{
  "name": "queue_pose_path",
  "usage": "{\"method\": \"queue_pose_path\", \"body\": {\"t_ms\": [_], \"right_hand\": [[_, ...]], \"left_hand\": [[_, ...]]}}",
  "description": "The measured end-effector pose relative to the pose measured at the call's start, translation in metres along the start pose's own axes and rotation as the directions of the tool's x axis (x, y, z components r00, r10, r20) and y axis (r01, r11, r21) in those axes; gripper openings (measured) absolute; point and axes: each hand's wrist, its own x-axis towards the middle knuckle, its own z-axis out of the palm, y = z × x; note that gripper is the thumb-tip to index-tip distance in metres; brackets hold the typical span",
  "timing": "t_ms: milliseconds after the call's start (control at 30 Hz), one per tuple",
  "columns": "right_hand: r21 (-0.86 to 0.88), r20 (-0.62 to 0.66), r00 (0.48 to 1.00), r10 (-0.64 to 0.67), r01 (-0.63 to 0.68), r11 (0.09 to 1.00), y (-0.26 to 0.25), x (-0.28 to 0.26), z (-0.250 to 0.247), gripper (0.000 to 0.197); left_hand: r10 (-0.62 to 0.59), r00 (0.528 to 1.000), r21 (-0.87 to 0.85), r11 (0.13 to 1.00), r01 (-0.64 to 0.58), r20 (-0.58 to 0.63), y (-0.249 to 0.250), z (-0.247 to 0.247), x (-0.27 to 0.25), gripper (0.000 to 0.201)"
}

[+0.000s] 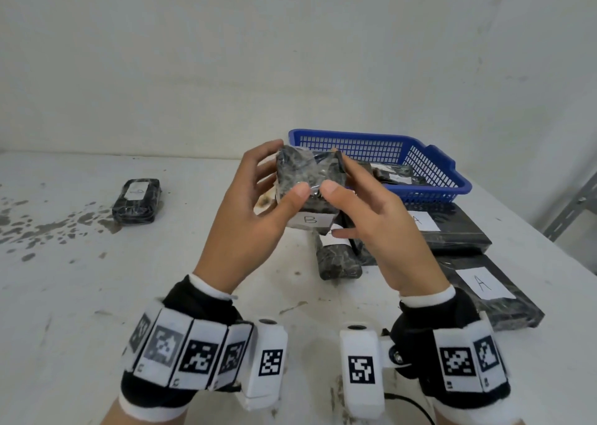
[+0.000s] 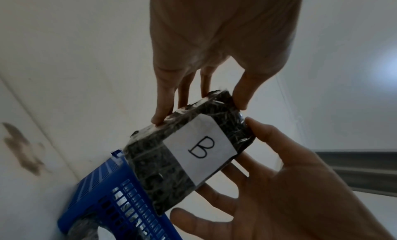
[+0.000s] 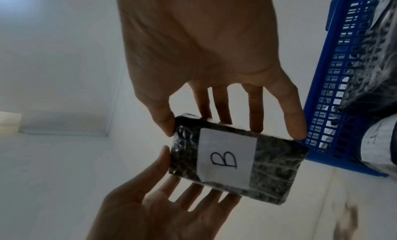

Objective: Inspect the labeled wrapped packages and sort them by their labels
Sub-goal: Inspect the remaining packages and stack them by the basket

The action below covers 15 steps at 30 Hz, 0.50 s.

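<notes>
- Right now you have the B package (image 1: 308,180) lifted off the surface (image 1: 80,295), just in front of the blue basket (image 1: 433,163), with its white B label (image 1: 311,220) on the underside, facing both wrist cameras.
- Your left hand (image 1: 248,211) is curled around its left end: thumb on the near face, fingers (image 2: 161,97) along the far edge.
- Your right hand (image 1: 371,221) pinches the right end the same way, thumb beside the left thumb.
- It looks like a small, stiff block under glossy, wrinkled film, so judge it light but slick. Hold it by the short ends or across the edges, not by the loose film or the paper label, which could peel.
- Reading seems done; what remains is placing it with its kind.
- Other packages lie on the surface: one lone package (image 1: 136,205) well off to the left, whose letter I cannot read, two flat A packages (image 1: 484,292) to the right, and a small one (image 1: 337,260) under your hands.
- More wrapped packages sit inside the basket.
- If you go one-handed, firm up before the other hand lets go.
</notes>
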Motion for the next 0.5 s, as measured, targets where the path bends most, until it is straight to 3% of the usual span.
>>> {"method": "queue_pose_path", "body": {"t_ms": [333, 500], "right_hand": [[0.091, -0.043, 0.997, -0.06, 0.064, 0.994, -0.001, -0.0023, 0.0019, 0.054], [0.074, -0.1, 0.99, -0.099, 0.106, 0.992, -0.0003, -0.0025, 0.0045, 0.035]], "left_hand": [[0.029, 1.0, -0.051, 0.998, -0.029, -0.007, 0.0025, -0.0024, 0.0009, 0.04], [0.054, 0.998, -0.051, 0.997, -0.055, -0.017, 0.0019, 0.0, 0.0008, 0.03]]}}
